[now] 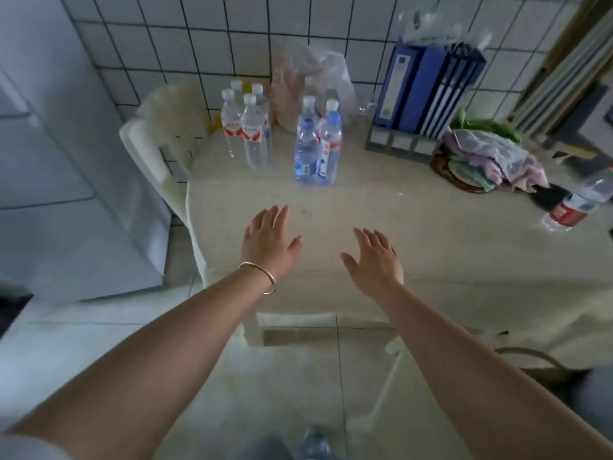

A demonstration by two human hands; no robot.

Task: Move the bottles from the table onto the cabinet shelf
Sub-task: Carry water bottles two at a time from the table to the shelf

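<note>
1. The surface [414, 234] is covered with a pale cream cloth and stands against a wall of white tiles [205, 34] with dark joints. The floor below is made of light tiles.
2. A white chair [156, 154] stands at the left edge of the surface, and further left there is a pale cabinet [49, 180] with flat panels.
3. At the back right of the surface stands a rack of blue folders [428, 91], with a clear plastic bag on top of it. Just beside the rack, to the right, lies a heap of folded cloths [487, 161].
4. A crumpled plastic bag [308, 84] leans near the wall, behind the bottles.
5. The left group of bottles [245, 127] is four clear bottles with white caps and red and white labels, standing upright and close together at the back left.
6. The right group of bottles [318, 144] stands upright near the middle back; these have bluish bodies and white caps. How many they are I cannot tell exactly.
7. One more bottle [577, 204] with a red label appears tilted at the far right edge of the picture, blurred.
8. The left hand [268, 240] is above the near part of the surface, fingers straight and spread, holding nothing. A thin bracelet [262, 273] is on its wrist.
9. The right hand [374, 257] is beside it, well apart, also with relaxed spread fingers and holding nothing.
</note>
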